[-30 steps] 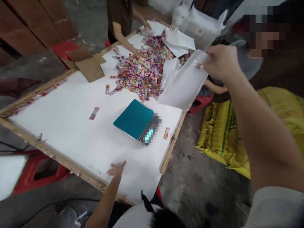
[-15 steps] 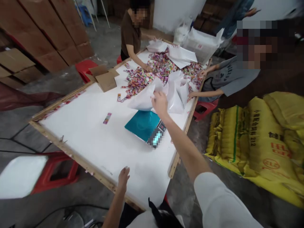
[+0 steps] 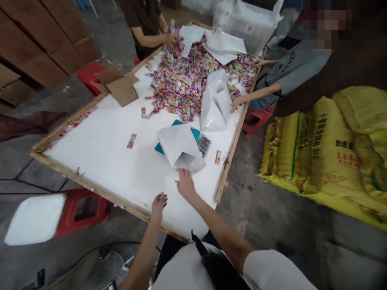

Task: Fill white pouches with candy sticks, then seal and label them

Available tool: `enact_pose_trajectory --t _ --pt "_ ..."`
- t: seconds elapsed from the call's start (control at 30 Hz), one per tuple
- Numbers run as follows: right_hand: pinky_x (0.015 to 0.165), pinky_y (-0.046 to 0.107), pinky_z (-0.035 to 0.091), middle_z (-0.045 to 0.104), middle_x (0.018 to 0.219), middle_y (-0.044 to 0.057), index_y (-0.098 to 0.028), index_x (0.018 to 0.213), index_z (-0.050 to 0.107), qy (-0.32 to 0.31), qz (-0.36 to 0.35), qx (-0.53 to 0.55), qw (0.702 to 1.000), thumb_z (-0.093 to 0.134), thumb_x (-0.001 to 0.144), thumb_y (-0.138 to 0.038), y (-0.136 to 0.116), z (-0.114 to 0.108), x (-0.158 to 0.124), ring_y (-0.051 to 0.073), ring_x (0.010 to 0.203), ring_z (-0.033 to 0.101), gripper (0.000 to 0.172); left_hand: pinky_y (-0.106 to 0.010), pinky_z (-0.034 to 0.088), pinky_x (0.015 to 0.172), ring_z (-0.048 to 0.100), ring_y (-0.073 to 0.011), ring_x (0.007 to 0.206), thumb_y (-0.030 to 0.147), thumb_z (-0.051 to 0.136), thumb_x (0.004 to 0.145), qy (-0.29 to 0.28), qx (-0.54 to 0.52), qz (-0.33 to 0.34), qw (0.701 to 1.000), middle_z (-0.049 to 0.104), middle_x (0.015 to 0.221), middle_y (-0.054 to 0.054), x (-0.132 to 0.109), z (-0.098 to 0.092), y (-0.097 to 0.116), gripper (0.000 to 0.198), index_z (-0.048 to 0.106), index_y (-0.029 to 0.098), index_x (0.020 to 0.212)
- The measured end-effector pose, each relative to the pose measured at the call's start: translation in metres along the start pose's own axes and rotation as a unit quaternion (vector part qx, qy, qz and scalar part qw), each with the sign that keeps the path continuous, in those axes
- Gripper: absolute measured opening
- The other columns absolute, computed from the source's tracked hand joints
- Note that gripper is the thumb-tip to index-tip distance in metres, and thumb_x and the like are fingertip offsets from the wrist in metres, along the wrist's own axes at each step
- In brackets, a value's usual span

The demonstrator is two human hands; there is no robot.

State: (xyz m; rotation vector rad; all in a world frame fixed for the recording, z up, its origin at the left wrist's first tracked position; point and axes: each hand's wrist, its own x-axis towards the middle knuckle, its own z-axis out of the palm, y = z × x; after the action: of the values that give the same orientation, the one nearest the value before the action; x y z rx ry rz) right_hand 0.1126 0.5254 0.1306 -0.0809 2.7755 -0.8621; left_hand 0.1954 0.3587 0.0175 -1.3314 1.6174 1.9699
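A white plastic bag point(image 3: 177, 139) lies on the teal plate of a digital scale point(image 3: 196, 132), its mouth gaping toward me. My right hand point(image 3: 186, 185) is at the near edge of the bag, thumb and fingers apart; I cannot tell whether the fingertips touch it. Over the table's near side, my left hand point(image 3: 159, 206) hovers with its fingers loosely parted and nothing in them. Behind the scale another white bag point(image 3: 214, 102) stands upright. A heap of small colourful sachets point(image 3: 181, 86) spreads across the far half of the white table point(image 3: 99, 149).
Single sachets lie left point(image 3: 131, 141) and right point(image 3: 218, 157) of the scale. An open cardboard box point(image 3: 122, 90) rests at the table's left edge. Two co-workers have their hands at the heap. Yellow sacks point(image 3: 320, 149) are stacked on the right; a wooden rim point(image 3: 93, 193) borders the table.
One white bag has come from beside the heap onto the scale. My right hand has drawn back toward me. The co-worker at the far left now has a bunch of sachets raised by a bag.
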Motion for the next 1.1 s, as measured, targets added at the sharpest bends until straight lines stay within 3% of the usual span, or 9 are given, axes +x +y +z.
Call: enact_pose_trajectory --t 0.1,0.2,0.3,0.4,0.57,0.73,0.93,1.1 --pt "0.110 0.044 0.046 0.053 0.142 0.019 -0.014 0.146 0.047 -0.027 -0.035 0.005 0.999 0.062 0.094 -0.016 -0.002 0.005 -0.035 0.030 0.134 0.045 0.055 -0.034 0.057 0.086 0.073 -0.0194 0.089 0.029 0.076 0.081 -0.017 0.007 0.015 1.000 0.076 0.099 -0.010 0.002 0.009 0.002 0.025 0.065 0.019 0.101" --pt "0.107 0.043 0.048 0.058 0.139 0.016 -0.017 0.145 0.051 -0.115 -0.059 0.006 0.992 0.062 0.095 -0.018 0.009 0.009 -0.071 0.029 0.129 0.052 0.051 -0.036 0.058 0.088 0.073 -0.0197 0.090 0.028 0.076 0.082 -0.028 0.026 0.016 0.999 0.076 0.103 -0.011 0.000 0.014 0.002 0.022 0.065 0.020 0.100" --pt "0.103 0.040 0.051 0.064 0.133 0.014 -0.020 0.141 0.057 -0.242 -0.049 -0.003 0.969 0.064 0.095 -0.022 0.037 0.016 -0.105 0.027 0.122 0.061 0.046 -0.038 0.059 0.090 0.073 -0.0198 0.088 0.025 0.074 0.084 -0.025 0.050 0.011 0.998 0.076 0.102 -0.011 -0.004 0.015 0.005 0.018 0.063 0.020 0.097" --pt "0.103 0.037 0.051 0.067 0.133 0.012 -0.022 0.137 0.062 -0.324 0.018 -0.005 0.946 0.069 0.093 -0.027 0.075 0.021 -0.137 0.027 0.122 0.064 0.045 -0.039 0.059 0.090 0.073 -0.0194 0.085 0.021 0.071 0.086 -0.010 0.075 0.002 0.997 0.075 0.097 -0.010 -0.007 0.012 0.009 0.012 0.062 0.020 0.095" --pt "0.102 0.035 0.050 0.067 0.135 0.016 -0.017 0.135 0.064 -0.318 0.110 0.015 0.942 0.069 0.091 -0.026 0.138 0.018 -0.176 0.029 0.125 0.064 0.045 -0.041 0.061 0.087 0.074 -0.0234 0.090 0.019 0.068 0.086 0.024 0.129 -0.027 0.991 0.073 0.093 -0.010 -0.020 0.007 0.005 0.009 0.060 0.021 0.089" --pt "0.101 0.038 0.051 0.068 0.134 0.020 -0.013 0.132 0.066 -0.301 0.162 0.036 0.939 0.066 0.092 -0.022 0.184 0.012 -0.193 0.031 0.124 0.066 0.041 -0.041 0.060 0.088 0.074 -0.0236 0.093 0.018 0.064 0.089 0.043 0.164 -0.045 0.985 0.073 0.097 -0.011 -0.046 0.018 -0.015 0.004 0.060 0.020 0.089" --pt "0.099 0.034 0.051 0.070 0.131 0.017 -0.016 0.126 0.070 -0.291 0.174 0.053 0.939 0.066 0.091 -0.020 0.214 0.012 -0.203 0.028 0.121 0.068 0.035 -0.039 0.059 0.089 0.075 -0.0250 0.097 0.021 0.073 0.087 0.022 0.179 -0.053 0.982 0.075 0.107 -0.014 -0.069 0.037 -0.033 0.012 0.064 0.019 0.094" --pt "0.098 0.035 0.051 0.071 0.129 0.018 -0.015 0.125 0.070 -0.284 0.187 0.066 0.938 0.067 0.090 -0.017 0.221 0.014 -0.202 0.029 0.120 0.068 0.036 -0.040 0.058 0.091 0.076 -0.0261 0.098 0.024 0.081 0.081 0.003 0.198 -0.054 0.979 0.075 0.109 -0.016 -0.078 0.032 -0.039 0.020 0.066 0.018 0.093"
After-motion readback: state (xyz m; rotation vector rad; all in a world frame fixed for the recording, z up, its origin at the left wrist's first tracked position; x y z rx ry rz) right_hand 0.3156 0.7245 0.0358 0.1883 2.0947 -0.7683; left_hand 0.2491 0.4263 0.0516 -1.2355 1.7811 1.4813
